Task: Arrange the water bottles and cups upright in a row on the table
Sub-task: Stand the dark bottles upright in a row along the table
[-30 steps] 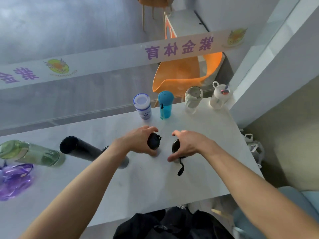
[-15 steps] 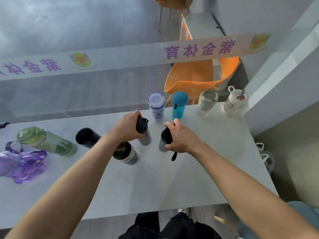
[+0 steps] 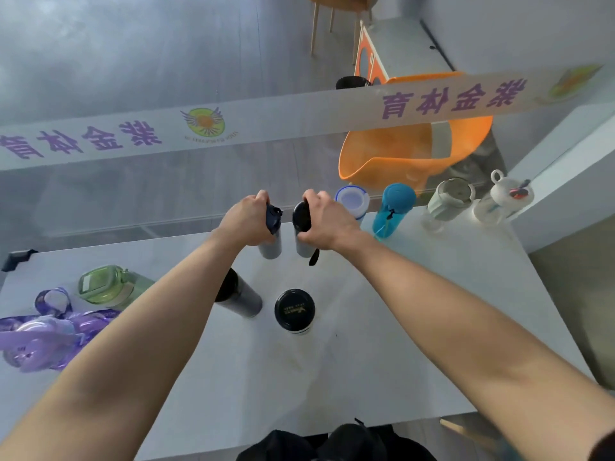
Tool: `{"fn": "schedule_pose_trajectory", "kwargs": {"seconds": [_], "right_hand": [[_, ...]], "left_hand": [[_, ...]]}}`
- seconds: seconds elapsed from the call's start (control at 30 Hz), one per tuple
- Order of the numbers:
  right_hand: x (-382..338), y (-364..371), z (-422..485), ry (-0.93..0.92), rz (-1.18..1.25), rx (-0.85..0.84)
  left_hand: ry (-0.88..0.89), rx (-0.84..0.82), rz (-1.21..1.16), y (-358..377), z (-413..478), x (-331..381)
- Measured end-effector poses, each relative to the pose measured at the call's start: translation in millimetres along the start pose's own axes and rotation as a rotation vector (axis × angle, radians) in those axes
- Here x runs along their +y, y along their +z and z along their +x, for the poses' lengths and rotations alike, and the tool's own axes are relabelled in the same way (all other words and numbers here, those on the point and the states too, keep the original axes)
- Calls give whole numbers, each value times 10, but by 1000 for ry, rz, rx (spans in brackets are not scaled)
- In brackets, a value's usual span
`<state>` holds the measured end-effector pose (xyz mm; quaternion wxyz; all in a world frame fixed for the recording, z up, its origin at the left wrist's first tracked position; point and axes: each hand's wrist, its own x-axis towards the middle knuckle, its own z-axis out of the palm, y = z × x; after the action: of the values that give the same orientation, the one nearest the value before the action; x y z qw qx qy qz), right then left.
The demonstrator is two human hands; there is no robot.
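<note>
My left hand [image 3: 248, 221] grips a grey bottle with a dark lid [image 3: 271, 242], held upright near the table's far edge. Beside it my right hand [image 3: 324, 221] grips a second grey bottle with a black lid and strap [image 3: 303, 244]. Right of them a row stands upright: a white-blue bottle [image 3: 352, 201], a blue bottle [image 3: 392, 207], a pale green cup [image 3: 447, 202] and a white cup [image 3: 506, 197]. A black-lidded cup [image 3: 294, 311] stands mid-table. A dark flask [image 3: 238, 296], a green bottle [image 3: 109, 286] and a purple bottle [image 3: 43, 337] lie on the left.
The white table [image 3: 382, 344] ends at a glass partition with a white printed band [image 3: 266, 128]. An orange chair [image 3: 406, 151] stands behind the glass. A white ledge [image 3: 565, 168] borders the right side. Dark clothing [image 3: 332, 444] shows at the near edge.
Both hands lifted the two grey bottles from mid-table and carried them forward to the far edge, to the left of the upright row. The black-lidded cup now shows behind them.
</note>
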<state>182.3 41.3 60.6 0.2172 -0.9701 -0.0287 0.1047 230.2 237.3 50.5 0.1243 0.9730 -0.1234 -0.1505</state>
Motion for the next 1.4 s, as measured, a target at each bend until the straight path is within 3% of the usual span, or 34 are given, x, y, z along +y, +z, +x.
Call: {"fn": "schedule_pose_trajectory", "kwargs": {"seconds": [0.33,0.7,0.77,0.83,0.93,1.03,1.13,1.27,1.4], "right_hand": [[-154,253,354,18,17,-42],[-169,161,394,19,-47,-103],[-148,44,317,6,7,4],[-19,-85,257,-44,120,217],[323,-308,216,-53,102,391],[615,-431,205,66,-73,158],[730,-351,200,119,-185,-76],[766,-287,233,114,-132,-24],[734,-246,239,75,-103,-15]], "left_hand": [[-133,-35,-38,34,154,-540],[-112,-119,14,-46,175,-626],[-129,-144,27,-33,164,-627],[-135,-140,59,-10,158,-637],[-39,-35,175,-15,174,-545],[122,59,171,-60,224,-226],[180,6,87,-74,264,150],[142,-89,46,27,307,389],[120,-68,-3,85,360,382]]}}
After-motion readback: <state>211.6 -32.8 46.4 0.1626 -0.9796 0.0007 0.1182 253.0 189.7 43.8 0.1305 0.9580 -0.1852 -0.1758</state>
